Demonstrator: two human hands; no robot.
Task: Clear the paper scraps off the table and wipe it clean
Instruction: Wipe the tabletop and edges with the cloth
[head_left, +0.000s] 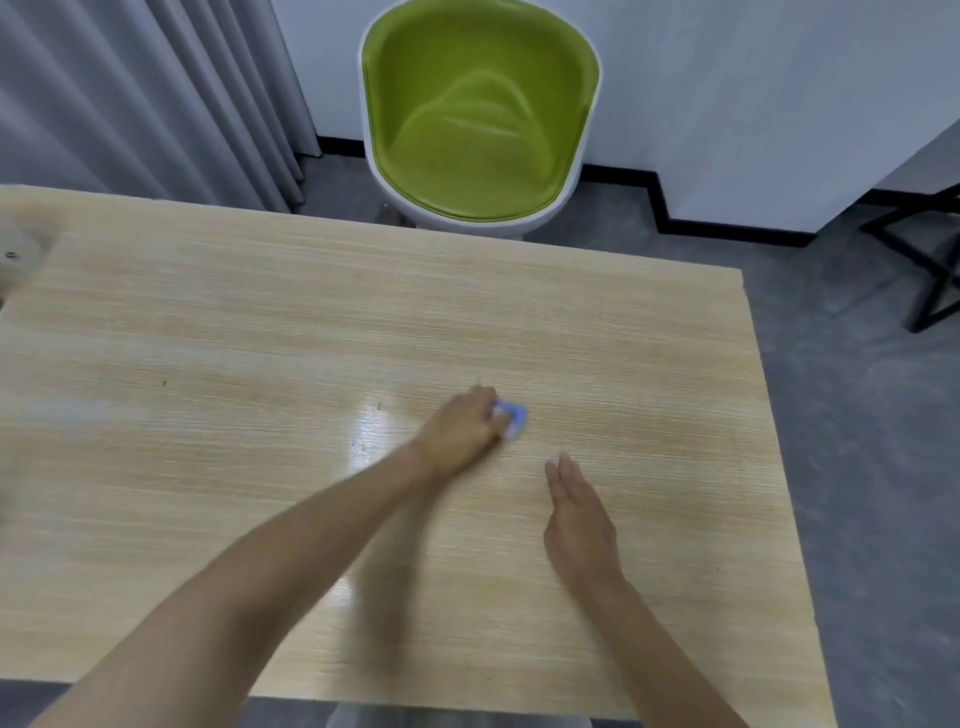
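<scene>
1 table (208, 312), 1 blue cloth (511, 415), 2 hands: L hand (462, 431), R hand (576, 519); 1 green chair (478, 130), 1 curtain (130, 104).

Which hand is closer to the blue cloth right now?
Left. The left hand grips the cloth; the right hand lies flat on the table, apart from it, nearer the person.

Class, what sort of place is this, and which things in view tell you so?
Probably an office or meeting room: a plain wooden table, a green tub chair beyond it, and grey curtains at the back left.
</scene>
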